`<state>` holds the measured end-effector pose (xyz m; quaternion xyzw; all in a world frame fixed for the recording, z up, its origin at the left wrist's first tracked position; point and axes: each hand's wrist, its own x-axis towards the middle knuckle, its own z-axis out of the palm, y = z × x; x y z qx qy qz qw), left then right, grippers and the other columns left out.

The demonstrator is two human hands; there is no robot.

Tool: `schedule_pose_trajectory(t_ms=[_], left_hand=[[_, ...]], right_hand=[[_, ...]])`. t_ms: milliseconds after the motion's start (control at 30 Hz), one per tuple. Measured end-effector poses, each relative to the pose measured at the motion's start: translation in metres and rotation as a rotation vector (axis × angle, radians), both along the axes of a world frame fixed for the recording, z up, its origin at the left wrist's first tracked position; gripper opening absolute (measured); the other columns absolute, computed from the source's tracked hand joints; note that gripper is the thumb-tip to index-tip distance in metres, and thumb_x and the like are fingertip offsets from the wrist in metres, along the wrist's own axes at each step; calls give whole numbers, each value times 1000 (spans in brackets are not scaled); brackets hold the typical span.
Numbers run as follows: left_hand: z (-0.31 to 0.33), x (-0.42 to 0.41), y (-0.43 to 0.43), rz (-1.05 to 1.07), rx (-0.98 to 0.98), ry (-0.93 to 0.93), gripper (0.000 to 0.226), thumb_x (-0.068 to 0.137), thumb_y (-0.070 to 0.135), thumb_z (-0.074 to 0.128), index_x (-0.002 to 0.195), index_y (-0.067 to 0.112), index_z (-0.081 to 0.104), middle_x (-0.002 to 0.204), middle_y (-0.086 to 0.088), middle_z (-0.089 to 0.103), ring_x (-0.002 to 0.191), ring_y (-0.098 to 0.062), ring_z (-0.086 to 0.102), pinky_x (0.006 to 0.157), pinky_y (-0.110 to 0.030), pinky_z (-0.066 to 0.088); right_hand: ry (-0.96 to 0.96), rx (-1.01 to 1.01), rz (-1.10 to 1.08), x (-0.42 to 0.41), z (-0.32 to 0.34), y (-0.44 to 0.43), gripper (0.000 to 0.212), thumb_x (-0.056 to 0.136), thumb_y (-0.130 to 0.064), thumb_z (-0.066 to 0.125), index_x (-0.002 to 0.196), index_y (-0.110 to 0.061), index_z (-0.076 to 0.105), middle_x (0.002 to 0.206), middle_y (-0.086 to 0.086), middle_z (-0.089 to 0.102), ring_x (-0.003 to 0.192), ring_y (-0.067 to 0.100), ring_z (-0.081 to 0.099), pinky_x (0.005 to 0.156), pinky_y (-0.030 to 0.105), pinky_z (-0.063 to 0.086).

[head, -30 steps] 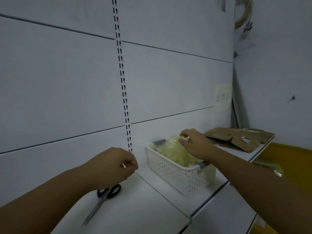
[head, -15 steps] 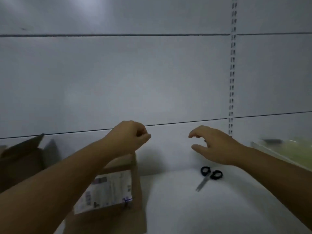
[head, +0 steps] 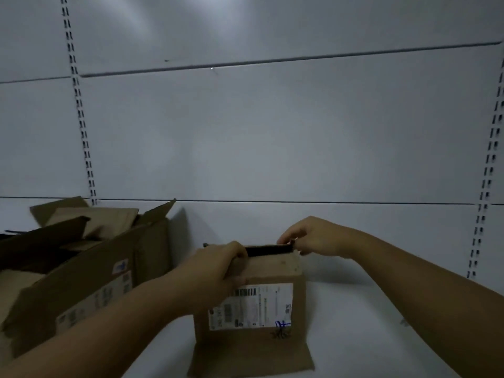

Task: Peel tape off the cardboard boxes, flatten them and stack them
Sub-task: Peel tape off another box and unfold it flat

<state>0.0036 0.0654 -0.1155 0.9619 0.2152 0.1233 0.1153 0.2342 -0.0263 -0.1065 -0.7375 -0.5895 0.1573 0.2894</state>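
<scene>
White panelled wall (head: 272, 132) at the far side, with slotted rails up left and right; white shelf (head: 368, 323) below. Large open carton (head: 90, 271) on the left, stuffed with cardboard pieces, flaps up. Small cardboard box (head: 253, 317) upright at near centre, white shipping label (head: 253, 306) facing the camera. Left hand (head: 215, 268) clamped on the box's top left corner, fingers curled over its edge. Right hand (head: 313, 237) pinched on the top right corner, fingertips closed on the rim.
</scene>
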Motion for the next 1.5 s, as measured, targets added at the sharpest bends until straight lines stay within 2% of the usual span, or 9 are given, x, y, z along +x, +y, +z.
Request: schedule_pose_trajectory(t_ms=[100, 233, 333, 533, 733, 933, 1000, 1167, 1500], left_hand=[[-4, -16, -5, 51, 174, -290, 53, 86, 26, 63, 133, 35, 41, 123, 16, 44, 116, -8, 42, 104, -33, 41], [-13, -42, -7, -143, 467, -706, 13, 78, 20, 62, 89, 20, 69, 90, 7, 58, 81, -7, 53, 63, -30, 54], [-32, -50, -16, -270, 460, -814, 11, 81, 17, 56, 85, 19, 66, 92, 4, 59, 84, -11, 56, 66, -28, 50], [-107, -46, -9, -221, -24, -376, 42, 74, 18, 45, 104, 46, 56, 123, 33, 47, 113, 9, 45, 94, -17, 43], [-108, -25, -28, -371, -250, -276, 73, 68, 9, 42, 134, 41, 40, 139, 27, 38, 125, 14, 32, 102, -3, 23], [-104, -34, -28, -452, -984, -415, 46, 66, -13, 43, 96, 18, 55, 101, 9, 68, 100, -10, 63, 82, -29, 51], [-101, -37, -26, -401, -880, -444, 41, 68, -6, 41, 99, 18, 54, 98, 5, 70, 100, -12, 62, 85, -33, 51], [-98, -26, 8, -219, 525, -172, 35, 84, 33, 44, 108, 23, 67, 120, 3, 64, 130, -18, 41, 102, -39, 34], [-103, -78, 38, -90, 183, -567, 26, 76, 23, 42, 73, 20, 68, 72, 8, 64, 69, -3, 58, 61, -24, 49]], right_hand=[[-152, 115, -31, -3, -5, 5, 14, 91, -15, 58, 95, -17, 71, 92, -4, 68, 87, 11, 63, 75, 21, 48], [-13, 576, -152, -25, 15, -4, 18, 96, -23, 52, 83, -32, 60, 82, -9, 65, 78, 12, 63, 74, 32, 50], [66, 891, -103, -58, 40, -33, 16, 99, -25, 44, 95, -36, 55, 90, -14, 64, 80, -2, 63, 71, 18, 53], [-536, 655, -68, -79, -23, -64, 34, 90, -49, 33, 81, -20, 47, 56, -6, 51, 55, 15, 52, 47, 20, 36], [-383, 515, -75, -79, -58, -61, 58, 84, -71, 26, 81, -19, 51, 69, 2, 64, 63, 20, 61, 55, 46, 49], [-282, 493, -118, -82, -57, -58, 42, 84, -59, 31, 81, -24, 53, 69, -1, 62, 63, 16, 59, 56, 43, 49], [-270, 485, -112, -83, -59, -56, 49, 82, -64, 33, 85, -22, 59, 72, -3, 64, 65, 15, 60, 58, 40, 49], [-284, 455, -128, -87, -57, -53, 51, 80, -61, 32, 87, -20, 63, 72, -2, 65, 65, 14, 60, 59, 39, 48], [-500, 330, -15, -92, -56, -27, 56, 81, -64, 29, 78, -19, 62, 77, -5, 62, 73, 14, 57, 63, 38, 48]])
